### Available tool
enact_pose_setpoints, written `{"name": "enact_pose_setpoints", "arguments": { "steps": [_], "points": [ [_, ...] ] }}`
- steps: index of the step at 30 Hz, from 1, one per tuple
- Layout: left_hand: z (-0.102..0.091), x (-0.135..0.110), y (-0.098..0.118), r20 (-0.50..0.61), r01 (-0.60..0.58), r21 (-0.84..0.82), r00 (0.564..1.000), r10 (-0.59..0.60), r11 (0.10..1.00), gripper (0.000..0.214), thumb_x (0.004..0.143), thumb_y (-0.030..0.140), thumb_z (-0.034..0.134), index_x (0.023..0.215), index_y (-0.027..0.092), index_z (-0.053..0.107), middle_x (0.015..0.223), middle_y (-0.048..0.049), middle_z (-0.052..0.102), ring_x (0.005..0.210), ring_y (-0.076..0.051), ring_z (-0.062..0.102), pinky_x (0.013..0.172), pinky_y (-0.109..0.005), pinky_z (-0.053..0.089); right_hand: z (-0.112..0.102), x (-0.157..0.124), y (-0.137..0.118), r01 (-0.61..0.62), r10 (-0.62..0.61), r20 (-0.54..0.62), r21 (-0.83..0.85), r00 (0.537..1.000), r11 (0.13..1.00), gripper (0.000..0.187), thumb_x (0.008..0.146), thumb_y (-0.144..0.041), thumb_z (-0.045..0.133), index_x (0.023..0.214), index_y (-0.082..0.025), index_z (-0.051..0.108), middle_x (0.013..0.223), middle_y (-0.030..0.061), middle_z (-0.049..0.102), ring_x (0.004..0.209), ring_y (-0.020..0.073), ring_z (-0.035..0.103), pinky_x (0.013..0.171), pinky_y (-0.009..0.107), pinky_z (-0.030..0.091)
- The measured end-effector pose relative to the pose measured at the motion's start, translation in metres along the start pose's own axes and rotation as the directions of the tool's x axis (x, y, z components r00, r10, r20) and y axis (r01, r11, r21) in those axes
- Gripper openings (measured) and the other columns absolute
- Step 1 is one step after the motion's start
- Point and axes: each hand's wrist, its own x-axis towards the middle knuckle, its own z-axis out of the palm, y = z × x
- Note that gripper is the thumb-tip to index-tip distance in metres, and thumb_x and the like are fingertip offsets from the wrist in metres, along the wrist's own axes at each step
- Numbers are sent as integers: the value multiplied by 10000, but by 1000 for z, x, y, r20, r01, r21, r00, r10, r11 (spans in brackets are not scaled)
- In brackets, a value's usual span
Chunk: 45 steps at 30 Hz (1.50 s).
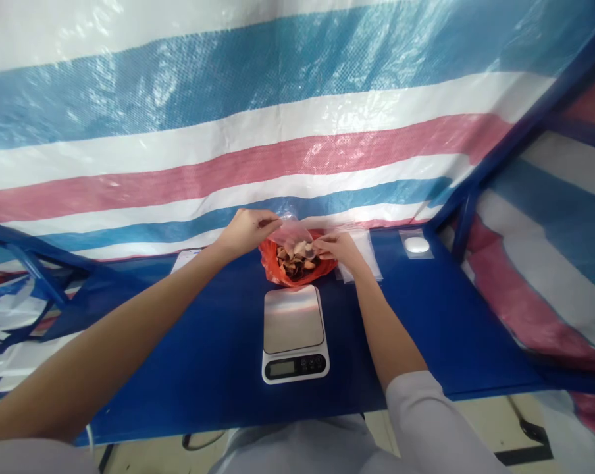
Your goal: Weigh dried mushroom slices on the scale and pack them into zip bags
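My left hand point(245, 232) and right hand point(337, 249) both up near far edge of blue desk point(199, 368). Fingers closed, pinching clear plastic bag point(291, 234) from two sides. Bag sits between hands, long way tipped, left end high, right end low, just over open red bag point(272, 260) of brown-orange dry bits point(297, 260). Right fingers nearer to bits. Kitchen scale point(293, 334) just on my side of red bag. Flat clear bags point(361, 253) by right hand.

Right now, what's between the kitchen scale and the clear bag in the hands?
The red plastic bag of dried pieces, shown in the head view.
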Motion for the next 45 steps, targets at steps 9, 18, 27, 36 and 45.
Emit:
{"name": "enact_pose_setpoints", "arguments": {
  "steps": [9, 18, 27, 36, 45],
  "points": [
    [1, -1, -3, -46, 14, -104, 999, -19, 994, 340, 852, 479, 593, 775, 172, 720, 729, -29, 720, 661, -155, 585, 644, -265, 451, 2, 0, -2, -14, 14, -46, -5, 999, 1000, 126, 721, -277, 807, 766, -160, 795, 741, 35, 761, 718, 141, 716, 690, 235, 630],
    [1, -3, -2, -49, 17, -98, 999, -22, 995, 388, 880, 528, 581, 792, 177, 722, 771, -40, 735, 680, -165, 613, 649, -280, 470, 3, -3, -3, -24, 22, -43, -43, 999, 999, 163, 712, -293, 840, 784, -150, 811, 698, 32, 746, 699, 162, 722, 683, 257, 644],
    [-4, -9, -10, 18, 4, -36, 1000, -4, 999, 318, 884, 461, 590, 855, 204, 774, 907, -60, 791, 814, -209, 697, 791, -301, 524, 5, -5, -2, -30, 26, -80, -58, 996, 998, 96, 736, -247, 820, 727, -155, 796, 708, 37, 760, 679, 146, 720, 656, 229, 633],
    [-5, 4, 0, -19, -99, -80, 995, 98, 992, 330, 891, 457, 566, 850, 188, 754, 901, -68, 785, 801, -200, 683, 804, -302, 523, 9, -14, 3, 34, -43, -111, -80, 993, 996, 186, 705, -319, 822, 753, -143, 782, 712, 35, 757, 703, 166, 728, 634, 236, 626],
    [1, 3, 0, -50, -104, -122, 994, 98, 987, 366, 869, 500, 561, 806, 191, 749, 836, -51, 783, 749, -187, 662, 759, -283, 512, 8, -18, 2, 6, -9, -181, -12, 983, 1000, 108, 760, -243, 785, 805, -146, 773, 748, 35, 769, 672, 132, 730, 617, 201, 609]
  ]
}}
